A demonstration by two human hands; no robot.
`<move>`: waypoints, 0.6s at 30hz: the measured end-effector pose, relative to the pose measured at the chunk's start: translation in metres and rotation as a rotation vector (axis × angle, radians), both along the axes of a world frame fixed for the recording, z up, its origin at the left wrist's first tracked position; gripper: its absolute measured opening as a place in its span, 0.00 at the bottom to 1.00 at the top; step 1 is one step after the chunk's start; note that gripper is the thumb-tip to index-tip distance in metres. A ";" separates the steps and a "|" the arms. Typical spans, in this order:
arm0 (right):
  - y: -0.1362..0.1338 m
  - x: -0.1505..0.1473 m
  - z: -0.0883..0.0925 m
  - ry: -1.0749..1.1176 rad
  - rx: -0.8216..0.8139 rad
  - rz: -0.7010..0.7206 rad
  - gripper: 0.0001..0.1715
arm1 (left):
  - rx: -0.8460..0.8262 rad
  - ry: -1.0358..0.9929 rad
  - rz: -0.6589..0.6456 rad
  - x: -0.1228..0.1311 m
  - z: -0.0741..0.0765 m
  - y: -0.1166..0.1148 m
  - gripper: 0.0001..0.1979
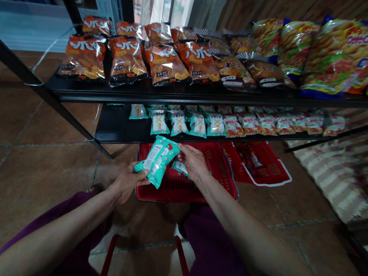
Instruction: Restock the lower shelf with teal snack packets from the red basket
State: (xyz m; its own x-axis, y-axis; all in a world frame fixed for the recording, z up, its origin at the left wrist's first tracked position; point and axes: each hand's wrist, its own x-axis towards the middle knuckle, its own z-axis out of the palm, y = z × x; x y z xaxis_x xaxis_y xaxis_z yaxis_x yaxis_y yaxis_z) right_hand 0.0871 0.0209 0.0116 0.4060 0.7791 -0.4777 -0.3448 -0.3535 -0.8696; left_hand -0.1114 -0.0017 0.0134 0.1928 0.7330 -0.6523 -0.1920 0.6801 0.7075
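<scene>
Head view: brown tiled floor [29, 156] under black snack shelves [175, 93].

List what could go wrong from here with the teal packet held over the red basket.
1. The left hand pinches only the lower end of the teal packet, and the right hand touches its upper edge; a loose grip could drop it into the red basket or onto the floor.
2. The lower shelf row of teal packets stands close together; sliding another in might knock neighbours over.
</scene>
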 end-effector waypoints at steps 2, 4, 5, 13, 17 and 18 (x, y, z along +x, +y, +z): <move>0.000 0.000 -0.002 0.018 0.006 0.008 0.15 | 0.029 -0.005 0.008 -0.001 -0.001 0.000 0.13; 0.001 0.001 -0.005 0.046 0.008 0.014 0.14 | 0.078 -0.001 0.030 -0.002 -0.001 0.001 0.14; 0.001 0.002 -0.006 0.059 0.008 0.015 0.13 | 0.104 0.007 0.046 -0.002 -0.001 0.001 0.15; 0.001 0.003 -0.009 0.080 0.038 0.006 0.16 | 0.144 0.063 0.064 0.001 0.004 0.000 0.16; 0.001 0.003 -0.011 0.060 0.050 -0.004 0.18 | 0.132 0.049 0.057 0.003 0.005 -0.001 0.14; 0.001 0.003 -0.011 0.044 0.052 -0.003 0.18 | 0.137 0.044 0.056 0.003 0.005 -0.001 0.13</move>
